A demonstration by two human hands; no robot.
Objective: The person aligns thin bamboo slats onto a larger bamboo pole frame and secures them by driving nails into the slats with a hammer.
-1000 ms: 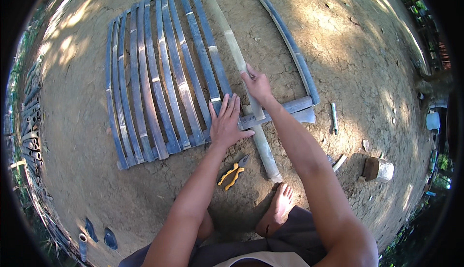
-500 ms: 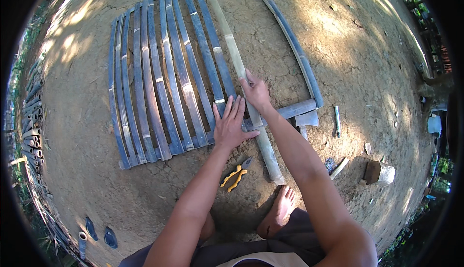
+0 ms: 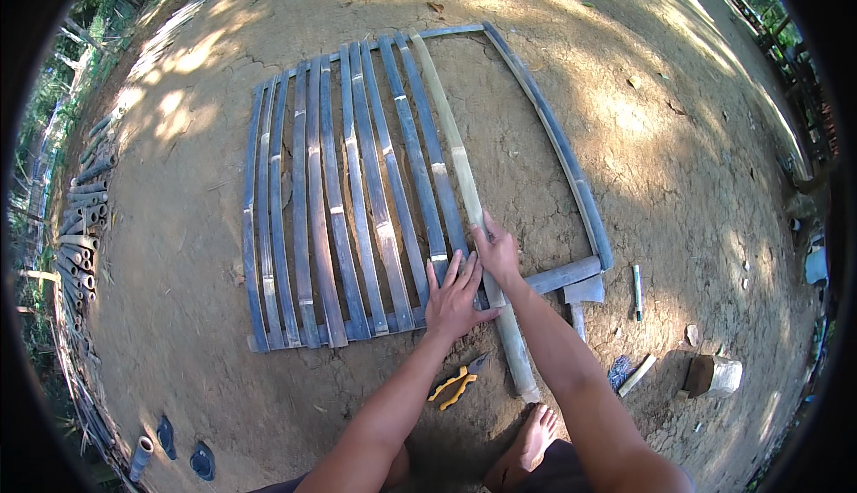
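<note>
A pale bamboo strip (image 3: 461, 165) lies lengthwise across a bamboo frame, to the right of a row of dark bamboo slats (image 3: 308, 216). Its near end sticks out past the crossbar (image 3: 562, 276) toward my bare foot. My right hand (image 3: 498, 252) grips this strip from its right side, just beyond the crossbar. Beside it, my left hand (image 3: 455, 304) rests with fingers spread over the near ends of the closest slats, its thumb reaching to the pale strip. What lies under the left palm is hidden.
Yellow-handled pliers (image 3: 458, 386) lie near my left forearm. Right of the frame are a hatchet (image 3: 582, 294), a marker (image 3: 637, 293), a nail pile (image 3: 619, 371), a short stick (image 3: 637, 374) and a block (image 3: 712, 375). Sandals (image 3: 203, 460) and stacked bamboo poles (image 3: 79, 256) sit left.
My view has tilted up, so the frame and tools appear lower and farther right. Both hands keep about the same places on the pale strip and slats.
</note>
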